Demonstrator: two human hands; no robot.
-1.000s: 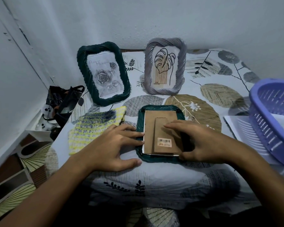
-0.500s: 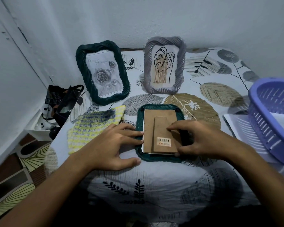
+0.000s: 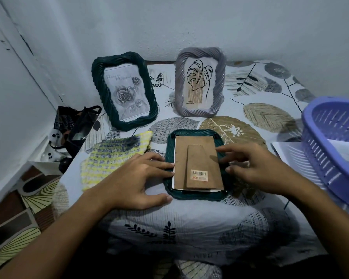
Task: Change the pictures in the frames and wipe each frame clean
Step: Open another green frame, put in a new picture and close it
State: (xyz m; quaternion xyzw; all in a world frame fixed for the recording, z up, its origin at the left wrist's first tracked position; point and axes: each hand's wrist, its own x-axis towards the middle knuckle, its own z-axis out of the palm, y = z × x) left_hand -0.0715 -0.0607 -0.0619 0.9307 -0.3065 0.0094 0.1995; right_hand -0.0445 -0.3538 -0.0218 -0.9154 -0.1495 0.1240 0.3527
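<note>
Fingers of the right hand (image 3: 256,168) are lifting off the cardboard backing board (image 3: 197,164), where a moment ago they were lying flat across its fold-out stand; now they are hovering loosely spread just beside the board's right edge, holding nothing, with the index tip reaching toward the upper right corner. The left hand (image 3: 137,178) is staying as it was, fingers straight and pressing against the board's left edge, thumb resting on the patterned tablecloth (image 3: 189,222). The board is lying inside the face-down dark green frame (image 3: 195,195) at the middle of the table, slightly askew, with a strip of white paper showing along its left and bottom edges. This is suggesting the backing is not yet seated or is about to come out, so the picture swap on this frame is looking unfinished. Behind it, the other green frame (image 3: 125,91) with a rose print and the grey frame (image 3: 199,81) with a leaf drawing are standing upright against the wall. The yellow knitted cloth (image 3: 113,158) is lying just left of the left hand, untouched, so wiping is probably still ahead.
</note>
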